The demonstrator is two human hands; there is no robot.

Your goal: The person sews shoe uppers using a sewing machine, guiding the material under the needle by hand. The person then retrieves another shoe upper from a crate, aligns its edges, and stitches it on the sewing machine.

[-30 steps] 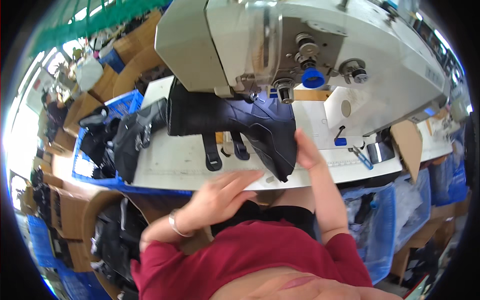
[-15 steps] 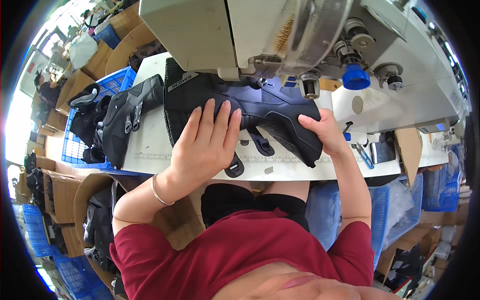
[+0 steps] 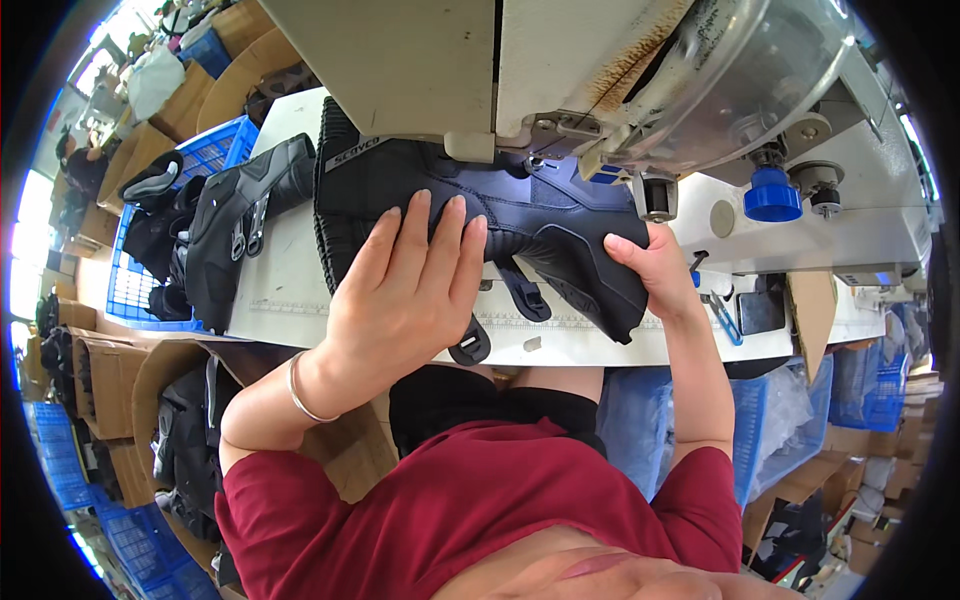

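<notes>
Left hand: your left hand (image 3: 400,290) lies flat at centre frame, fingers (image 3: 440,235) spread and released, palm pressing down on the black boot upper (image 3: 520,225); a thin bangle (image 3: 297,385) circles the wrist
Right hand: your right hand (image 3: 655,270) sits right of centre, fingers clenched around the right edge of the boot upper, thumb on top
Boot upper: black with a ribbed panel at its left end; it lies across the white tabletop (image 3: 290,290) in the upper middle of the frame, its top part tucked under the sewing machine (image 3: 600,70); two buckle straps (image 3: 525,295) hang toward you
Sewing machine: cream body fills the top of the frame; a blue knob (image 3: 772,195) sits at upper right
Left of frame: a blue crate (image 3: 130,290) holds more black boot pieces (image 3: 225,235), one resting partly on the tabletop edge
Lower frame: your red shirt (image 3: 480,510); cardboard boxes (image 3: 100,370) at lower left
</notes>
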